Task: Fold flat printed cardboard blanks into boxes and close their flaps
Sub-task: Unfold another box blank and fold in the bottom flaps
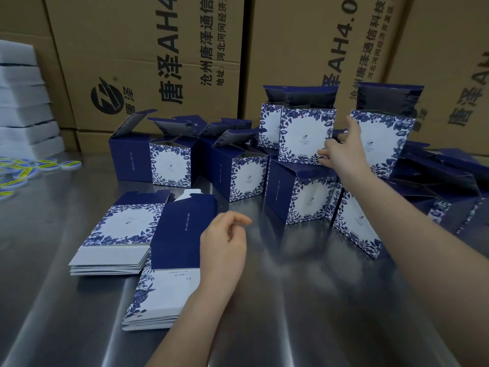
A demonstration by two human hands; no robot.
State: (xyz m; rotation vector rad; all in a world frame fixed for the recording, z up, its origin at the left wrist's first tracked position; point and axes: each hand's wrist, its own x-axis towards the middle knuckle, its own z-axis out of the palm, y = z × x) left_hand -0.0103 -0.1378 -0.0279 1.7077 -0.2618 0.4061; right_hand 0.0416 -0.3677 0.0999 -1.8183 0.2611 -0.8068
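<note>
Here, your right hand (341, 152) reached far out to the top box (304, 133). Your thumb lay on the white flower face near its low right corner. Your other fingers went up along its right edge, so you held that box by its side. The top box sat on a lower box (307, 200), and its dark blue top flaps stood open. Another raised box (381, 139) stood just to the right of your hand.

Your left hand (225, 242) was close to you, with its wrist over the near stack of flat blanks (169, 234). Its fingers were loosely curled and held nothing.

A second stack of flat blanks (124, 226) lay just beside the first one, on its left. More folded boxes (172, 165) stood in a row behind the stacks, all with their top flaps up. Everything sat on the shiny steel table (291, 300).

Big brown cartons (158, 49) with black letters stood like a wall at the back. At the far left was a pile of white foam blocks (21, 102). Below it lay small round yellow and blue things (26, 168); I could not tell what they were.
</note>
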